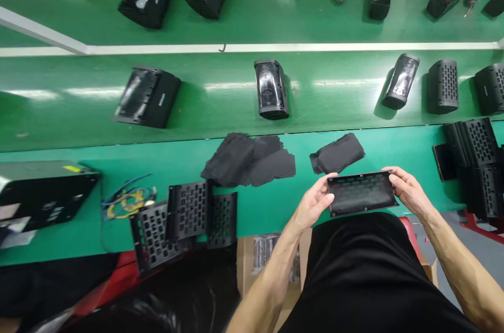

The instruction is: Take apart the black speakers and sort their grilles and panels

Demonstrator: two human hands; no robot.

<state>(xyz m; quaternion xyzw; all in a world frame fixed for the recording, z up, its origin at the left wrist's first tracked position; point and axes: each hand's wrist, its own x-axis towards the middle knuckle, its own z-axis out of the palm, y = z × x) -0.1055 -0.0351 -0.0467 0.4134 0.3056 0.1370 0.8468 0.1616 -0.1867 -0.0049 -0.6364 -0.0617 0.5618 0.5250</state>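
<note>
A black slotted speaker grille (363,193) is held over the green table's front edge, close to my body. Faint slots show through a dark sheet lining its inner face. My left hand (313,201) pinches its left end, thumb on top. At the opposite end, my right hand (410,189) grips the grille's upper corner. Just beyond it lies a small stack of black mesh cloth pieces (340,153). A larger, spread pile of the same cloth (248,160) rests to the left.
Slotted grilles (189,210) lie at the left by the table edge, and more grilles (482,144) are stacked at the right beside a phone (444,162). Black speaker housings (271,89) stand on the green conveyor (326,96). Coloured cables (128,201) lie left.
</note>
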